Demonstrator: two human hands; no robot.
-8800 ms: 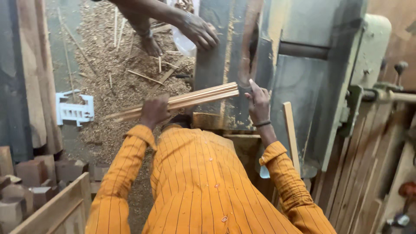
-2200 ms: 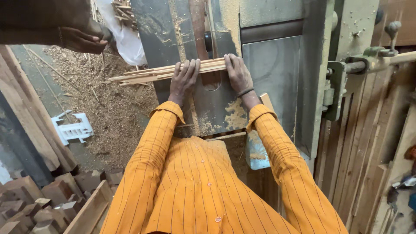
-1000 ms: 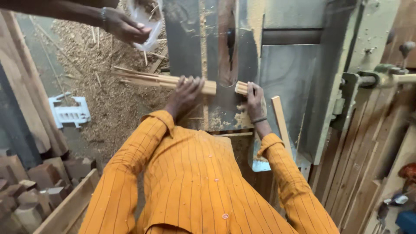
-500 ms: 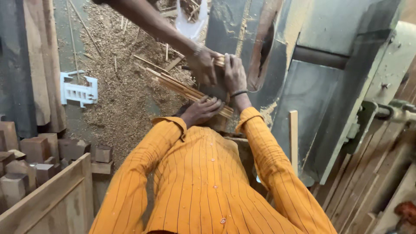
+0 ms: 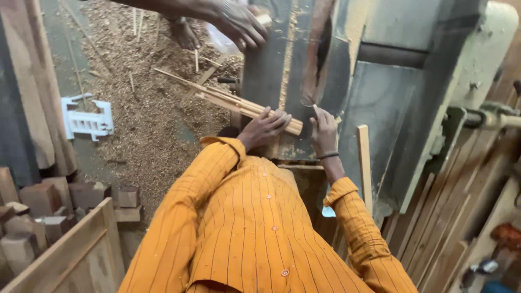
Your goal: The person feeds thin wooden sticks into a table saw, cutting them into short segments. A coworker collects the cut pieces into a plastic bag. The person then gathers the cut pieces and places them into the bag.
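Observation:
My left hand point(image 5: 264, 127) lies on a bundle of thin wooden strips point(image 5: 234, 101) that rests on the near edge of a grey-green saw table point(image 5: 380, 97), its far ends sticking out left over the sawdust. Just to the right, my right hand point(image 5: 324, 130) is at the bundle's cut end, fingers pointing up and together. A dark saw blade point(image 5: 315, 59) rises from the table slot just beyond my hands. Another person's hand point(image 5: 239, 24) reaches in from the top left and holds a small wood piece above the table.
Sawdust and loose wood slivers point(image 5: 146, 108) cover the floor at left, with a white plastic piece point(image 5: 87, 119) on it. Wood blocks point(image 5: 43, 206) and a crate edge point(image 5: 70, 249) stand at lower left. An upright wood stick point(image 5: 364, 163) leans by the table; planks line the right.
The other person's hand has left the bundle and lifted away toward the top with a small offcut. My hands have shifted back along the strips to the table's near edge.

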